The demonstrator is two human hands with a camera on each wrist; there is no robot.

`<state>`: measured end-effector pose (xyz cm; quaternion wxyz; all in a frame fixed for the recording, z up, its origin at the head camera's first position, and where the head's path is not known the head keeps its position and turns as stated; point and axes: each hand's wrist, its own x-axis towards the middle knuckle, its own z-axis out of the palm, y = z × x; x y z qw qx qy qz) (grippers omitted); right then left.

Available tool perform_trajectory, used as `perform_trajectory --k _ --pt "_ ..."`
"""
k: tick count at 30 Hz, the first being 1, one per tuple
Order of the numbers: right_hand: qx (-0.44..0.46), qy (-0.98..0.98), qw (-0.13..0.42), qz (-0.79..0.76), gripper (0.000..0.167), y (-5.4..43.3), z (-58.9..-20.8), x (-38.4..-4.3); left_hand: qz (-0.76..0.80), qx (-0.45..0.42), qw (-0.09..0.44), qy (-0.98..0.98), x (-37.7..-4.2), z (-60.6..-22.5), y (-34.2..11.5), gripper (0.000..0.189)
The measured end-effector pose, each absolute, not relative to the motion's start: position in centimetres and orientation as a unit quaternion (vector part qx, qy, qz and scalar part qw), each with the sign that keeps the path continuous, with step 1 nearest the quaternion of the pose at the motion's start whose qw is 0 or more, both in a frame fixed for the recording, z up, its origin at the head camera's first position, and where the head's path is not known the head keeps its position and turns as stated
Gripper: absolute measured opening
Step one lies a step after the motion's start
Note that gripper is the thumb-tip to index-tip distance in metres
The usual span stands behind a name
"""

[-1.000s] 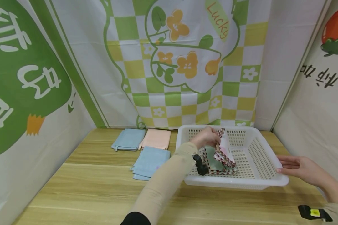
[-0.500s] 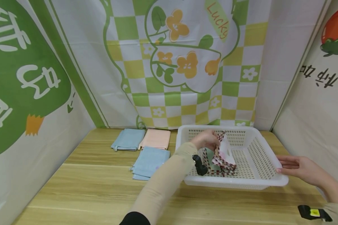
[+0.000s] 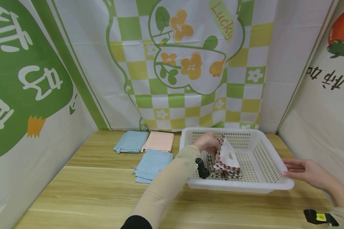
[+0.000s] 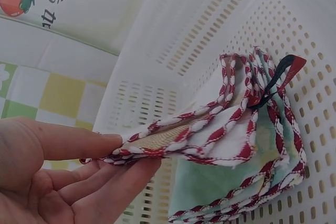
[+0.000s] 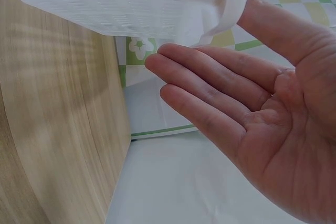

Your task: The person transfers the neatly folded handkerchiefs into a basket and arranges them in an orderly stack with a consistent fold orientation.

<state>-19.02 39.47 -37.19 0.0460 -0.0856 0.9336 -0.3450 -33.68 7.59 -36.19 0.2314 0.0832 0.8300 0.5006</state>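
In the head view my left hand (image 3: 208, 143) is inside the white plastic basket (image 3: 275, 183). It pinches the edge of a folded white cloth (image 3: 227, 156) with a red-and-white braided border. The left wrist view shows the thumb above and fingers below this cloth (image 4: 210, 129), its layers fanned slightly. Beneath it lies a folded pale green cloth (image 4: 210, 182) with the same border and a dark red-and-black loop (image 4: 283, 74). My right hand (image 3: 311, 171) holds the basket's right rim. In the right wrist view its thumb goes behind the rim (image 5: 236, 9), while the fingers extend below.
Left of the basket, two folded blue cloths (image 3: 132, 141) (image 3: 154, 163) and a folded peach cloth (image 3: 159, 141) lie on the wooden table (image 3: 89, 190). A printed curtain (image 3: 189, 108) hangs close behind the basket, with fabric walls at both sides.
My left hand has shifted slightly left and down with the white cloth's edge, and the cloth now covers more of the green one. The right hand and basket have stayed put.
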Motion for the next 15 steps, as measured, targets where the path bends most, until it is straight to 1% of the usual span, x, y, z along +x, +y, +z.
perform_trajectory --k 7,15 --pt "-0.082 0.934 0.051 -0.344 0.062 39.53 -37.16 -18.94 0.481 0.082 0.224 0.843 -33.58 -35.92 7.52 0.005" --pt "-0.076 0.936 0.052 -0.34 0.063 39.4 -37.06 -18.9 0.558 0.09 0.259 0.783 -33.93 -36.09 7.71 0.005"
